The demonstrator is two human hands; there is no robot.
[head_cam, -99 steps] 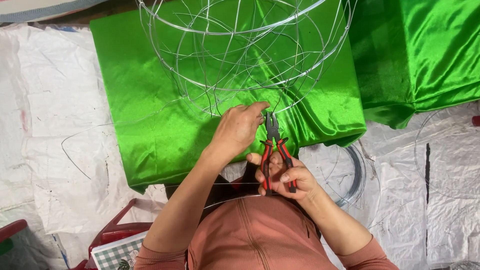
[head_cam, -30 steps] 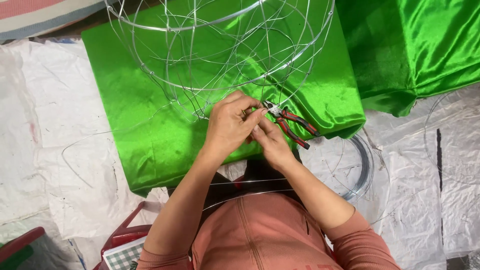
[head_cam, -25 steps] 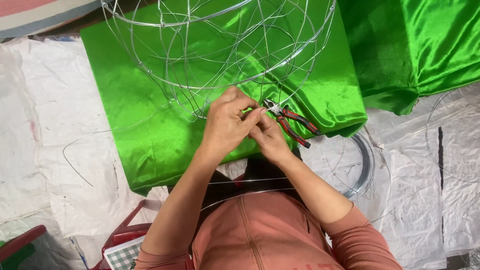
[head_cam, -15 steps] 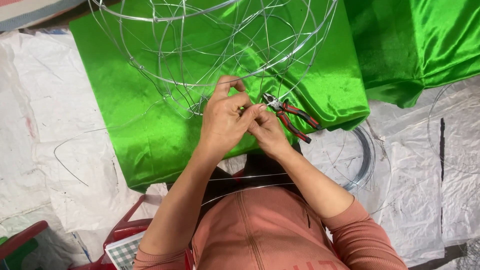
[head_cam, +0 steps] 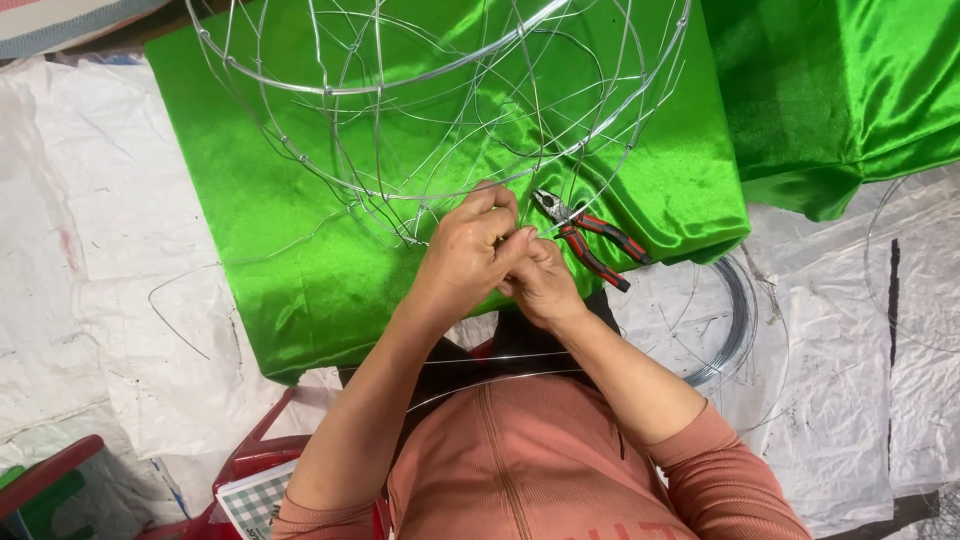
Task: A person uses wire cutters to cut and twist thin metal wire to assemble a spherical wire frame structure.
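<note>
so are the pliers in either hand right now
No, the red-handled pliers lie on the green cloth beside the right hand, while both hands pinch the wire frame.

Both hands (head_cam: pixel 505 262) pinch wire frame (head_cam: pixel 440 110) — pliers (head_cam: pixel 590 235) beside.

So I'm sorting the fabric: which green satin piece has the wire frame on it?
The flat green satin sheet under the wire frame; the other satin piece lies bunched at upper right.

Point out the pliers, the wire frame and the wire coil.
pliers (head_cam: pixel 592 232), head view, on the red-and-black handles near the pivot.
wire frame (head_cam: pixel 300 88), head view, on its thick upper hoop.
wire coil (head_cam: pixel 738 318), head view, on the coil's right side.
</note>
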